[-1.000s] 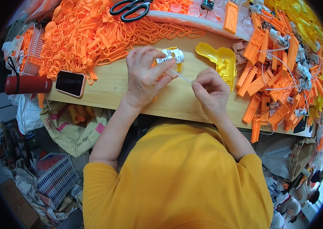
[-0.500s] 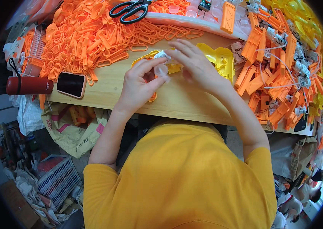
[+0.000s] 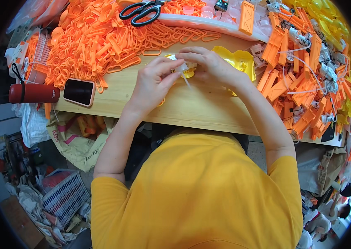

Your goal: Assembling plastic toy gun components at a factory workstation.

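Showing vivid orange across the heap of plastic parts (image 3: 100,45) and the long boxy pieces (image 3: 279,50) — with white wires (image 3: 298,50) threading pale lines over the latter. Gleaming bright yellow on the moulded shell (image 3: 242,62), whitish on the translucent piece (image 3: 187,81), plain mustard on the T-shirt (image 3: 196,178). Running honey-pale, faintly grained, along the wooden tabletop (image 3: 117,97). Appearing black on the scissors' handles (image 3: 147,14), dark red on the bottle (image 3: 38,93), black within pink on the phone (image 3: 79,92). Mixing cream with magenta patches on the sack (image 3: 80,151) — and repeating a white lattice on the basket (image 3: 67,201).
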A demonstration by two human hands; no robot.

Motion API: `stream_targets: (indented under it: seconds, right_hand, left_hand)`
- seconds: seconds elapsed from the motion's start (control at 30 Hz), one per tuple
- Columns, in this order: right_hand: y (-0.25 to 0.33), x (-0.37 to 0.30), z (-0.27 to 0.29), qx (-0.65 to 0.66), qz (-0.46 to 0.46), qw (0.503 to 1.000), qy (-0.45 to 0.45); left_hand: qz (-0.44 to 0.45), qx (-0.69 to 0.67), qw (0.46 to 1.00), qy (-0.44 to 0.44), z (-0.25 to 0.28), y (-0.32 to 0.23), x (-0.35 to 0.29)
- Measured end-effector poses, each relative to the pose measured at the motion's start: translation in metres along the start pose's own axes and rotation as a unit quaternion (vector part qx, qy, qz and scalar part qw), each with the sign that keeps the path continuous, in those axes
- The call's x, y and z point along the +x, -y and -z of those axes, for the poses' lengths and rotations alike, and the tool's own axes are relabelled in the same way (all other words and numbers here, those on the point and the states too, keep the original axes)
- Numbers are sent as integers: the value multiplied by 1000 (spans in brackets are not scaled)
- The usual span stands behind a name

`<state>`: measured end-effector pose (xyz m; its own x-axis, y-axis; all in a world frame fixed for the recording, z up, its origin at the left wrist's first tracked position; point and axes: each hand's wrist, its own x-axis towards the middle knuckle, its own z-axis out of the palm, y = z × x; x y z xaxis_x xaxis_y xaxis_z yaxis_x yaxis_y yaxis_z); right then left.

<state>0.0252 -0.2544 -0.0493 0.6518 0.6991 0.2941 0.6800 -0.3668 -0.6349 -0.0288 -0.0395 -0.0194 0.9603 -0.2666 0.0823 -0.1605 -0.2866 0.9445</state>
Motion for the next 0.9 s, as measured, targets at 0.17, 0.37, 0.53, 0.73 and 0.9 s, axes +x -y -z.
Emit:
stream_targets:
  seconds: [0.17,0.37,0.53,0.73,0.9]
  right_hand:
    - [-7,2,-2,16,5,1000,-2]
    - [-5,0,-2,24,-2,1000,-7]
    - [-2,1,-2,32,13,999,-1]
    - [4,1,-5,39,-9,999,4]
    - [8,-3,-34,-82,59,991,-88]
  left_hand:
    - [-157,169,973,14,-2,7,13]
    - [-196,232,953,23,-4,4,13]
    - [-217,310,924,56,-4,-11,15]
    - [-207,310,925,69,-3,-7,14]
    - [-242,330,913,-7,-4,13,-17]
